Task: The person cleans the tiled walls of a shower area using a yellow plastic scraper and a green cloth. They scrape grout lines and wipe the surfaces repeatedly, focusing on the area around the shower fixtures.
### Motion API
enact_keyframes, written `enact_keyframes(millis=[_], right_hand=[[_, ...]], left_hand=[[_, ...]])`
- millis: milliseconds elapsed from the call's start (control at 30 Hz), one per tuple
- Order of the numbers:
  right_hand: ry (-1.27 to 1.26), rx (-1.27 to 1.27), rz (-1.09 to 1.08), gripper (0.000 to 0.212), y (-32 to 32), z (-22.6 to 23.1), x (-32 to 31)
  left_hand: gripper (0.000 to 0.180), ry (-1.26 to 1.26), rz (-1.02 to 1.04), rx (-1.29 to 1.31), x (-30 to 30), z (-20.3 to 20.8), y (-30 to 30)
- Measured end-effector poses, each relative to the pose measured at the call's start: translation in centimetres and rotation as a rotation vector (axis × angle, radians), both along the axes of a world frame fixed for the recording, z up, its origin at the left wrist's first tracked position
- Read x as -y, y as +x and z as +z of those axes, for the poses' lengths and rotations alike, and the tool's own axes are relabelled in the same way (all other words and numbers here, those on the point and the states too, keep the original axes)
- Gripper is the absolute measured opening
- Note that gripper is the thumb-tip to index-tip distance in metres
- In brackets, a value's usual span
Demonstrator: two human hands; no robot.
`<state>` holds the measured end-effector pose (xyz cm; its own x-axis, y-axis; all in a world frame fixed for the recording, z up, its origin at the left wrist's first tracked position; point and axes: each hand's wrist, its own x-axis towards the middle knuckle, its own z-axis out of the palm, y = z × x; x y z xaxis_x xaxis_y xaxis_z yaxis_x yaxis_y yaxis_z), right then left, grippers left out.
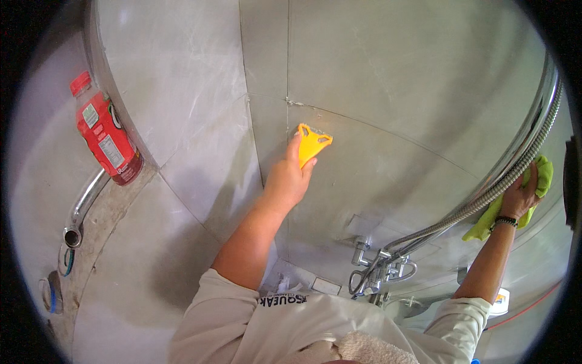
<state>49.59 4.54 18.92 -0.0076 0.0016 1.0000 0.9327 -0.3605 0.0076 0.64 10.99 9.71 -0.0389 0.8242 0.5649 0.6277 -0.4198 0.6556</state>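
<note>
My left hand [287, 182] is closed round the handle of a yellow scraper [313, 144]. The scraper's wide end points up at the grey tiled wall [376, 73], just below a joint where bits of pale residue [295, 102] cling. Whether the blade touches the tile is hard to tell. Off to the right, my right hand [522, 197], with a dark bracelet at the wrist, grips a lime-green cloth [542, 176]. Part of the cloth hangs below the hand, beside the shower rail and hose; the fingers are partly hidden in its folds.
A chrome shower rail [536, 118] and metal hose [485, 197] curve down the right to a mixer tap [382, 270]. On a ledge at left stands a red bottle [109, 133] near a chrome spout [85, 203]. A red cord [527, 308] runs at lower right.
</note>
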Motion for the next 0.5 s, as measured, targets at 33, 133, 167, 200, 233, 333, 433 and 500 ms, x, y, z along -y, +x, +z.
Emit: enact_keyframes(millis=[33, 133, 167, 200, 233, 333, 433, 500], right_hand=[[0.009, 0.004, 0.016, 0.036, -0.4, 0.1, -0.1], [0.005, -0.013, -0.006, 0.037, -1.5, 0.0, -0.1], [-0.018, -0.025, 0.000, 0.037, -1.5, -0.1, -0.2], [-0.038, -0.041, 0.007, 0.037, -1.5, -0.3, -0.2], [-0.043, -0.048, -0.011, 0.037, -1.2, 0.3, 0.5], [-0.022, 0.041, -0.005, 0.038, -0.8, 0.1, 0.2], [-0.033, 0.030, -0.037, 0.036, -0.8, 0.0, 0.3], [-0.030, 0.023, 0.048, 0.036, -1.2, 0.0, 0.4]], left_hand=[[0.053, 0.033, 0.004, 0.010, -0.1, -0.3, 0.1], [0.054, 0.079, 0.025, 0.016, -0.5, 1.8, -0.1], [0.055, 0.082, 0.035, 0.014, -0.4, 2.4, -0.1], [0.054, 0.046, 0.060, -0.002, -0.1, 2.2, -0.1], [0.054, 0.060, 0.031, -0.020, -0.3, 1.2, 0.3], [0.054, 0.075, 0.026, -0.055, -0.3, -0.2, 0.5], [0.054, 0.018, 0.077, 0.009, -0.1, 2.7, 0.7], [0.052, -0.015, 0.088, 0.041, 0.5, 2.2, 1.0]])
